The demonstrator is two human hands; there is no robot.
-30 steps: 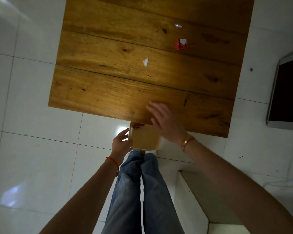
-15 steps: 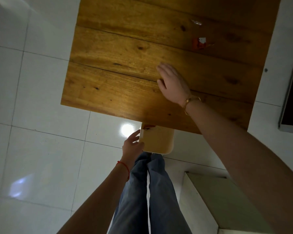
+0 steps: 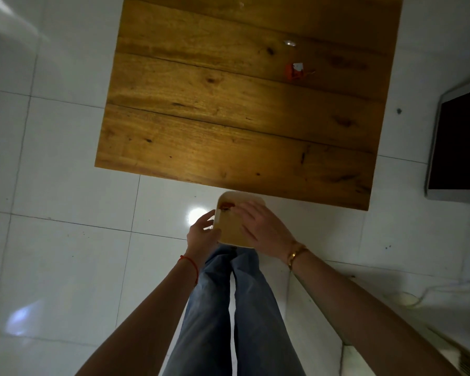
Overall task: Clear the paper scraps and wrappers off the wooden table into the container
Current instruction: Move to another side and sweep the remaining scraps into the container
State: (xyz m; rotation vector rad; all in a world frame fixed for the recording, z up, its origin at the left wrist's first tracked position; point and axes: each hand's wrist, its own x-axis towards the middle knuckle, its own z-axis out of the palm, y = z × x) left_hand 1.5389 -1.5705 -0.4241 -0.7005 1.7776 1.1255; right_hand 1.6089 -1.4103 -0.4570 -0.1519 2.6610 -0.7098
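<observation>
The wooden table (image 3: 228, 147) fills the upper middle of the view. A red and white wrapper (image 3: 295, 71) lies on its far right part, and a small pale scrap (image 3: 290, 43) sits just beyond it. Below the table's near edge, my left hand (image 3: 202, 236) grips the left rim of a beige container (image 3: 229, 232). A red wrapper (image 3: 226, 205) lies inside it at the far corner. My right hand (image 3: 263, 229) hovers palm down over the container with fingers spread. Nothing shows in its fingers.
A dark screen in a grey frame (image 3: 459, 142) stands on the white tiled floor to the right of the table. A white ledge (image 3: 323, 308) and a cable with a pale round piece (image 3: 407, 298) lie at lower right. My jeans-clad legs (image 3: 228, 321) are below the container.
My right hand reached out to the white scrap in the table's middle, then came back over the container. That scrap is gone from the table. My left hand kept hold of the container.
</observation>
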